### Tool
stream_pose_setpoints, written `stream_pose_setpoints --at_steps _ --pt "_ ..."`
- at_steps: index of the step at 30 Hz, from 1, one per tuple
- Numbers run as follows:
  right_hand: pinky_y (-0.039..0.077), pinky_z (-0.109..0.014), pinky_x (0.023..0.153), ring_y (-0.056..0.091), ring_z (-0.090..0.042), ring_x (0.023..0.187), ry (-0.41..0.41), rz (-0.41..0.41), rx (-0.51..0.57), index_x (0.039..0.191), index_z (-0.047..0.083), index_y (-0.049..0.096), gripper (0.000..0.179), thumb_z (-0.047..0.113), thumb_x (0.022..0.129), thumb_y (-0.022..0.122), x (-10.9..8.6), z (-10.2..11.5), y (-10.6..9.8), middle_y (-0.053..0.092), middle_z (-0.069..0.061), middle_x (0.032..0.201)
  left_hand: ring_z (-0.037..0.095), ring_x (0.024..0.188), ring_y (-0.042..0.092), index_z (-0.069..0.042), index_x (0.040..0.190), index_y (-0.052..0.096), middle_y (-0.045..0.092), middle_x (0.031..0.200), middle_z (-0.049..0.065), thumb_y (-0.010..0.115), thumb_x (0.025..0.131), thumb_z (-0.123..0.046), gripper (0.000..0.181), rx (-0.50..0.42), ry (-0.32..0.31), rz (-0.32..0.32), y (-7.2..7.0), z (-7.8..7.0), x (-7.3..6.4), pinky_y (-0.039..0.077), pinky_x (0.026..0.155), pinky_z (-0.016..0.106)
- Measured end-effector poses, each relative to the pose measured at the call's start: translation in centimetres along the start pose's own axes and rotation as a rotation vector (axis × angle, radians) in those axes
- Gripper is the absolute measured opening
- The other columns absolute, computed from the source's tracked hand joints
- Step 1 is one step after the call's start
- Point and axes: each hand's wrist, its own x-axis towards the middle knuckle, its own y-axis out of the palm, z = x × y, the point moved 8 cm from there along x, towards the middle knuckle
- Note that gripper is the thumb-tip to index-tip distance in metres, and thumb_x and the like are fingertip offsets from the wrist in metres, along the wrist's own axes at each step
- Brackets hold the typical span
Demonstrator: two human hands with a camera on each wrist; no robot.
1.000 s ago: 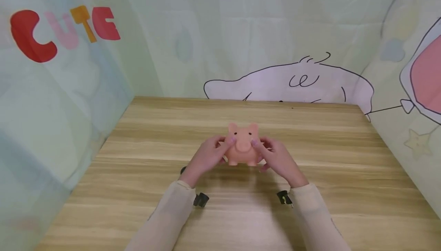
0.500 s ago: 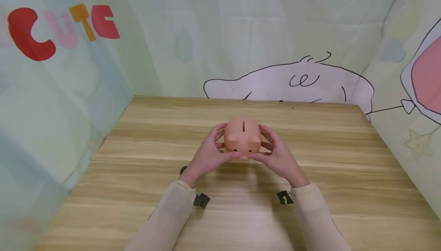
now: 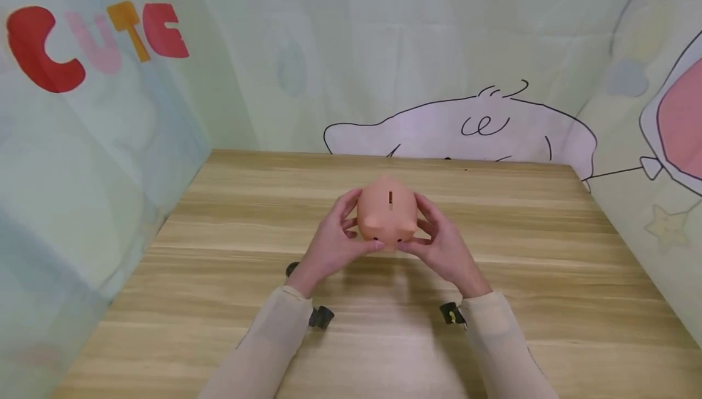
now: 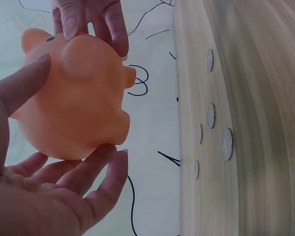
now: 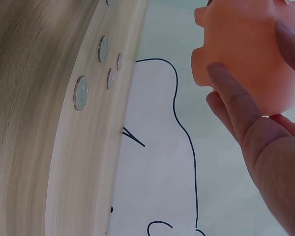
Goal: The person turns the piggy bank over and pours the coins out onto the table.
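A pink piggy bank [image 3: 378, 210] is held up off the wooden table between both hands, its back tilted toward the head camera so the coin slot [image 3: 390, 197] shows. My left hand [image 3: 331, 243] grips its left side, thumb by the snout and fingers curled around the side and underneath. On the other side my right hand [image 3: 446, 250] grips it the same way. Several silver coins, one of them a larger coin [image 4: 227, 144], lie on the table in both wrist views; the head view does not show them.
The wooden table [image 3: 219, 234] reaches back to a fabric backdrop [image 3: 263, 82] printed with cartoon drawings. Small black devices, such as the one at the right wrist [image 3: 452, 314], sit by both sleeves.
The piggy bank has tipped forward in both hands: its face pointed at the head camera before, and now its slotted back shows. It has also risen slightly in view.
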Motion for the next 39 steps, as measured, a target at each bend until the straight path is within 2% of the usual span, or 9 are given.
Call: stream_pose_setpoints --at_steps 7,13,23,30,34,37,39 --pt "0.054 -0.034 0.087 0.043 -0.037 0.135 -0.019 -0.012 0.046 0.155 0.008 0.03 0.092 -0.015 0.079 0.076 -0.1 0.3 -0.1 0.029 -0.005 0.16 0.028 0.129 0.05 -0.021 0.154 0.031 0.03 0.158 -0.001 0.089 0.073 -0.004 0.101 -0.032 0.046 -0.004 0.2 -0.3 0.0 0.046 0.099 0.046" --pt "0.054 -0.034 0.088 0.043 -0.037 0.135 -0.02 -0.017 0.052 0.155 0.008 0.029 0.091 -0.015 0.079 0.075 -0.1 0.5 -0.1 0.027 -0.005 0.16 0.027 0.129 0.05 -0.022 0.152 0.032 0.032 0.158 -0.003 0.089 0.074 -0.007 0.098 -0.042 0.078 -0.004 0.2 -0.8 -0.2 0.046 0.099 0.045" --pt "0.054 -0.034 0.087 0.043 -0.039 0.135 -0.038 -0.011 0.062 0.154 0.007 0.029 0.091 -0.017 0.079 0.074 0.0 0.3 0.0 0.028 -0.007 0.16 0.025 0.127 0.052 -0.025 0.151 0.034 0.034 0.156 -0.006 0.09 0.073 -0.011 0.097 -0.02 0.09 -0.014 0.1 -0.5 -0.1 0.049 0.097 0.043" --pt "0.054 -0.036 0.087 0.045 -0.039 0.133 -0.037 -0.013 0.052 0.154 0.008 0.031 0.091 -0.016 0.079 0.075 0.0 0.4 -0.1 0.029 -0.006 0.159 0.026 0.126 0.052 -0.025 0.152 0.035 0.034 0.156 -0.006 0.09 0.074 -0.014 0.096 -0.011 0.083 -0.014 0.2 -0.5 -0.1 0.048 0.097 0.047" --pt "0.056 -0.034 0.084 0.054 -0.036 0.124 0.008 -0.027 0.004 0.153 0.011 0.035 0.085 -0.003 0.081 0.079 -0.1 -0.1 -0.3 0.036 -0.008 0.155 0.023 0.114 0.057 -0.028 0.152 0.036 0.042 0.15 -0.005 0.087 0.078 -0.026 0.089 0.025 0.064 -0.02 -0.1 -0.3 -0.2 0.053 0.088 0.043" --pt "0.058 -0.034 0.076 0.061 -0.033 0.11 0.083 -0.051 -0.003 0.15 0.01 0.041 0.073 0.012 0.087 0.078 -0.3 -0.8 -0.5 0.047 -0.014 0.144 0.024 0.1 0.058 -0.025 0.151 0.04 0.05 0.135 0.001 0.08 0.086 -0.033 0.077 0.035 0.052 -0.022 -0.4 -0.2 -0.3 0.054 0.078 0.036" --pt "0.059 -0.037 0.069 0.064 -0.03 0.1 0.144 -0.076 0.011 0.146 0.006 0.045 0.06 0.021 0.094 0.071 -0.3 -1.1 -0.6 0.053 -0.018 0.133 0.025 0.09 0.057 -0.02 0.149 0.043 0.054 0.122 0.007 0.073 0.091 -0.032 0.066 0.027 0.046 -0.025 -0.6 -0.2 -0.3 0.052 0.071 0.031"
